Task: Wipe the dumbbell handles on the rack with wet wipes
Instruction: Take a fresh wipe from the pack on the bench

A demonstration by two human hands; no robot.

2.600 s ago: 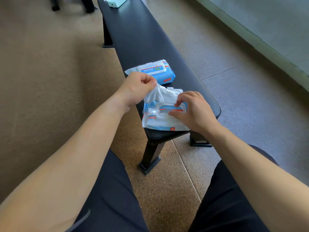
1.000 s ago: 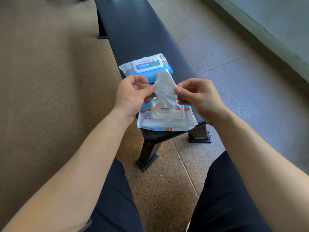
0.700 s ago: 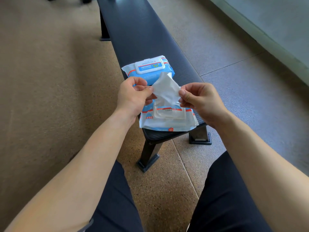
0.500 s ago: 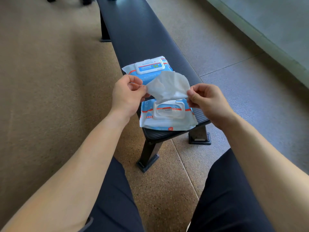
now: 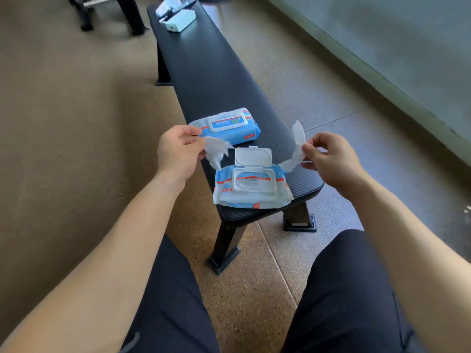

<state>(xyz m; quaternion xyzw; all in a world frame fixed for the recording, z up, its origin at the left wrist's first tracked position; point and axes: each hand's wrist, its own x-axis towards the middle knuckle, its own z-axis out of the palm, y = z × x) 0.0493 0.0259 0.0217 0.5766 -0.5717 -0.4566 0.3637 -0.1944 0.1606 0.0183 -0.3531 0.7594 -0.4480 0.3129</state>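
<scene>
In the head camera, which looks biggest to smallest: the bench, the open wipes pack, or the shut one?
1. bench
2. open wipes pack
3. shut wipes pack, which lies farther away, so these two may really match.

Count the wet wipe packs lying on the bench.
2. The near pack lies at the near end of the bench, lid flipped open; the far pack lies just behind it, lid shut. The white box at the far end does not look like one.

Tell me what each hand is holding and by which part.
The left hand pinches a white wipe by its upper corner. The right hand pinches a second wipe by its side edge, about midway along.
</scene>
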